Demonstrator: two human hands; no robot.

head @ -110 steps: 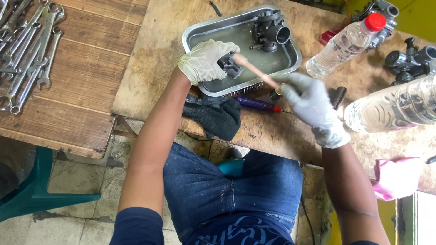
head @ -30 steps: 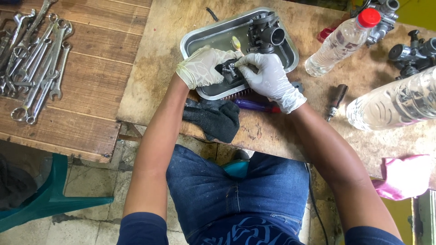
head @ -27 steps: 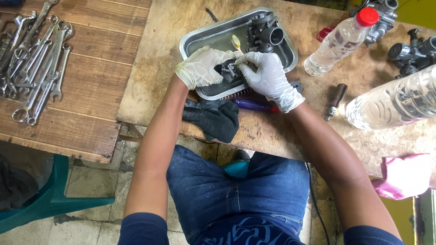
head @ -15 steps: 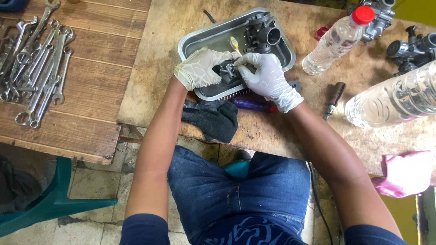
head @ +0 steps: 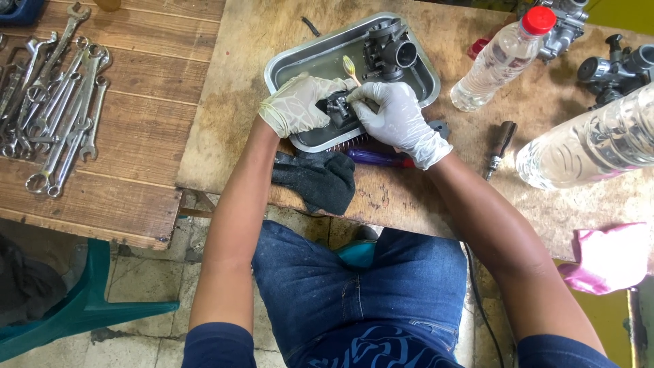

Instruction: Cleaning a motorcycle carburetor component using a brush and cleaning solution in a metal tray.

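Near the top centre of the frame, the gloved left hand (head: 296, 105) grips a small dark metal part (head: 338, 108) over the near edge of the steel tray (head: 291, 65), while the right hand (head: 388, 117) pinches a toothbrush (head: 351, 70) against it. The cleaning looks to be under way rather than finished. A larger carburetor body (head: 388, 51) sits in the tray's far end, apparently untouched.

Two surfaces here: a stained plywood workbench (head: 272, 41) with a shallow steel tray (head: 310, 65), a dark rag (head: 317, 180), clear plastic bottles (head: 501, 58), a pink cloth (head: 610, 255) and a wooden-handled screwdriver (head: 501, 143); beside it a slatted wooden table (head: 146, 129) spread with steel wrenches (head: 61, 102).
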